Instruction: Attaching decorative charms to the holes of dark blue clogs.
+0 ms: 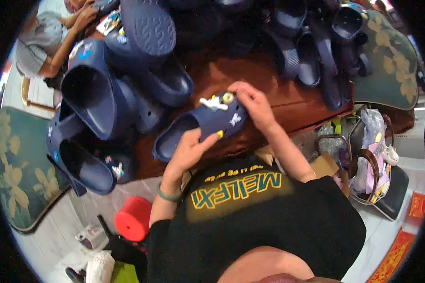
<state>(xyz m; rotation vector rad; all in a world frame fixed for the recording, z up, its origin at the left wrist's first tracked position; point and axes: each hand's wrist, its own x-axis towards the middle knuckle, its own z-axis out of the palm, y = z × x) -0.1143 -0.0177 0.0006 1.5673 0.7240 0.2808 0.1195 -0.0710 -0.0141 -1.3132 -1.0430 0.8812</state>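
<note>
Navy clog point(207, 120) was held at the near edge of the table, toe to the upper R, over the red-brown cloth point(288, 111); whether it was rested on it or lifted couldn't be told. By the L hand point(189, 148) the side of the opening was gripped, nearly closed, w/ fingers mostly hidden inside & thumb laid outside, tip next to a small yellow piece point(220, 134). The R hand point(256, 104) was half curled at the toe, fingers bent next to a round yellow-&-white charm point(228, 98); firmness of hold couldn't be told. A white charm point(213, 104) was seen just beside that one, & a 2nd white charm point(235, 119) lower on the upper. More navy clogs point(90, 99) were piled to the L, & dark sandals point(308, 63) were set out upper R.
</note>
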